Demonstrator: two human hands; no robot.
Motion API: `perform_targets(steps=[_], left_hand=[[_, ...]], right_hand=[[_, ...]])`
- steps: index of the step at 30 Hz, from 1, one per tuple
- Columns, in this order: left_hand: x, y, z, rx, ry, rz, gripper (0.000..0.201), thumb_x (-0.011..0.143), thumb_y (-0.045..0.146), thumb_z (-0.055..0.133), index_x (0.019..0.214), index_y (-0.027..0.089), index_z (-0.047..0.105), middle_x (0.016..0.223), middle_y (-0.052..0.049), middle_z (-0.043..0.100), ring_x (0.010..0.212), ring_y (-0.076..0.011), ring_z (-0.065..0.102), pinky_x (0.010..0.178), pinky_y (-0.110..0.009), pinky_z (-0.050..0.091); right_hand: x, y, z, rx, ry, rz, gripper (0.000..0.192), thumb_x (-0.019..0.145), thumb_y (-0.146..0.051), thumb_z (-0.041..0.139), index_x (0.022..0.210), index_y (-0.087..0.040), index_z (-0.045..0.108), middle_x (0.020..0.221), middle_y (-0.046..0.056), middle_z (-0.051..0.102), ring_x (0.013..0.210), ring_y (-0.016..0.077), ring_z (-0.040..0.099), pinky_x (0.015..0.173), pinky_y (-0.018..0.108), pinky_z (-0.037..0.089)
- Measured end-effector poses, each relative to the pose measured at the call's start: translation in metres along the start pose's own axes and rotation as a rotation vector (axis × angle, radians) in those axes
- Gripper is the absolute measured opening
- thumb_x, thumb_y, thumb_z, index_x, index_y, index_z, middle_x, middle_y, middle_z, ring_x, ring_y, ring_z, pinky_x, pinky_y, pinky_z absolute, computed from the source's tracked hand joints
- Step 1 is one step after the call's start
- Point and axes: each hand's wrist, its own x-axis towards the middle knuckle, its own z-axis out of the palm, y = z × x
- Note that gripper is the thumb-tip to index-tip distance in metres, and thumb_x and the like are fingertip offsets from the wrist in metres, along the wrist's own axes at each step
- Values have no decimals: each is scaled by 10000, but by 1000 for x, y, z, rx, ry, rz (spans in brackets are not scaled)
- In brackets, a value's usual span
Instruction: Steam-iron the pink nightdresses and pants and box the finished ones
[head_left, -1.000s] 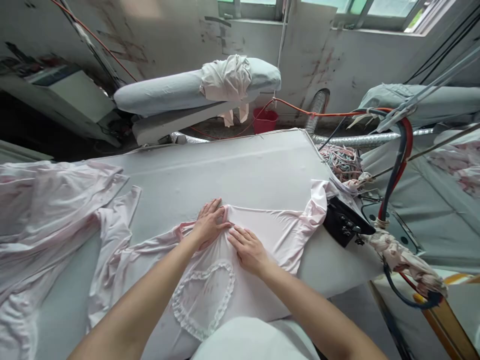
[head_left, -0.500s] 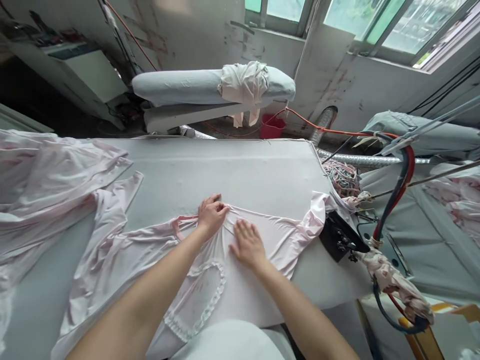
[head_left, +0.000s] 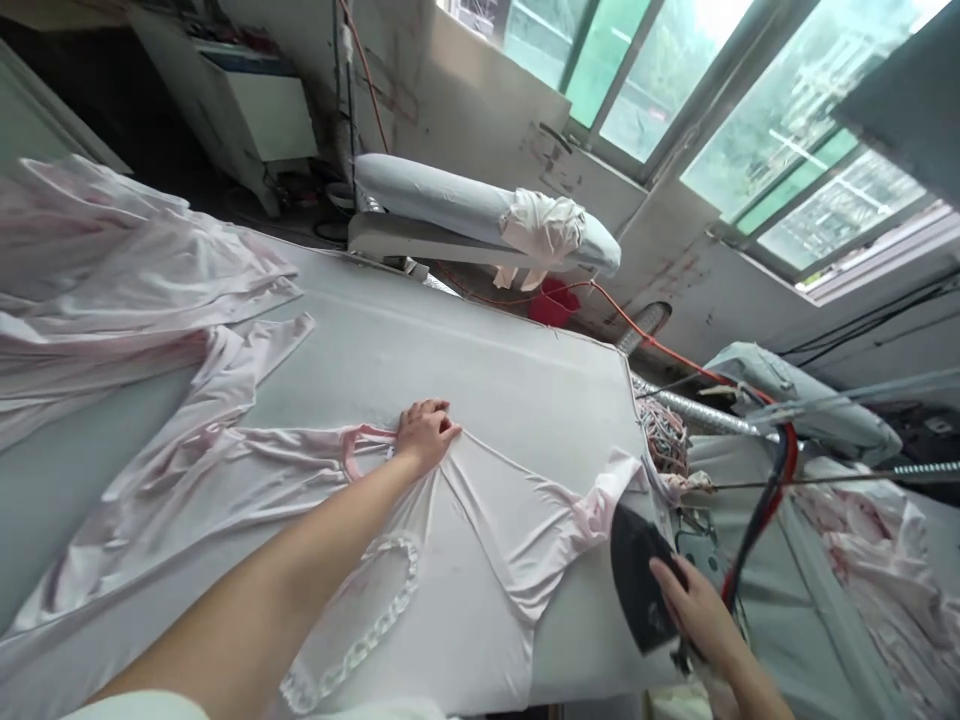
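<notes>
A pale pink garment (head_left: 480,560) with a ruffled oval trim (head_left: 367,640) and a pink neckband (head_left: 351,452) lies spread over the padded table. My left hand (head_left: 426,432) pinches its upper edge beside the neckband, fingers closed on the cloth. At the right end of the table my right hand (head_left: 694,605) grips the handle of a black iron (head_left: 639,580). The iron is tilted up, with its dark flat side towards the garment's sleeve (head_left: 604,495). My right fingers are partly hidden behind the iron.
More pink garments (head_left: 127,250) are heaped on the left of the grey-white table (head_left: 450,340). Behind it stands a padded ironing arm (head_left: 442,200) with cloth tied round it, above a red bucket (head_left: 553,302). Dark and red hoses (head_left: 772,490) hang at the right.
My right hand has left the garment, moved right and taken hold of the iron, which is now tilted up. My left hand stays on the cloth edge. The view has turned and tilted.
</notes>
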Motion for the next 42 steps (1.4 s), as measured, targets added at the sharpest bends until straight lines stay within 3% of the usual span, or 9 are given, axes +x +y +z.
perform_targets(steps=[5,13,16,19,23,26,32,37,42], left_hand=[[1,-6,0,7,1,23,193,857,361,683,721,226,706,1358,-25,648,1306,-271,498,1096,-441,352],[8,10,-15,75,-110,80,146,836,334,733,778,201,751,1356,-97,651,1294,-319,515,1071,-462,381],[14,-1,-39,111,-166,123,145,841,329,733,785,200,770,1203,-106,725,1191,-311,598,1020,-436,422],[7,-50,-85,97,-145,150,238,940,384,616,877,224,781,1023,-69,768,1020,-236,673,922,-351,472],[-20,-130,-140,71,-69,225,308,951,473,557,945,250,769,1079,-70,754,1028,-233,675,896,-333,501],[-31,-157,-143,127,-165,243,256,892,451,613,945,246,758,1168,-92,732,1154,-287,632,987,-400,478],[-14,-161,-135,30,-222,101,287,946,441,491,930,229,684,997,-59,737,941,-234,675,770,-319,470],[7,-173,-149,107,-318,38,313,918,520,560,866,239,687,955,-24,745,897,-214,680,712,-290,413],[17,-162,-147,221,-348,-33,430,894,646,577,840,235,690,964,-42,751,870,-226,676,653,-290,351]], right_hand=[[-48,-81,45,75,-273,-116,543,913,-680,475,1101,-205,658,803,47,708,684,231,651,617,324,501],[-20,-231,172,-226,-353,-346,327,880,-521,638,979,-219,712,984,84,770,916,245,701,746,288,446],[8,-278,192,-212,-306,-371,377,906,-555,610,1078,-238,719,1015,82,777,932,242,711,716,276,436],[34,-313,199,-176,-309,-342,419,928,-578,576,1107,-227,719,1003,90,777,902,238,714,682,271,432],[48,-331,202,-169,-284,-290,460,927,-615,554,1077,-212,716,1014,108,769,875,246,701,662,282,426],[49,-330,202,-139,-272,-278,466,919,-629,552,1051,-213,715,985,97,766,848,236,691,650,279,419],[52,-334,198,-217,-147,-166,446,927,-602,561,1056,-213,736,962,92,768,876,238,695,655,276,410],[38,-364,217,-228,-434,-389,327,840,-543,688,971,-250,751,886,22,765,784,193,685,650,249,426],[15,-390,236,-280,-393,-440,371,864,-590,639,998,-261,747,905,31,765,815,197,688,662,252,432]])
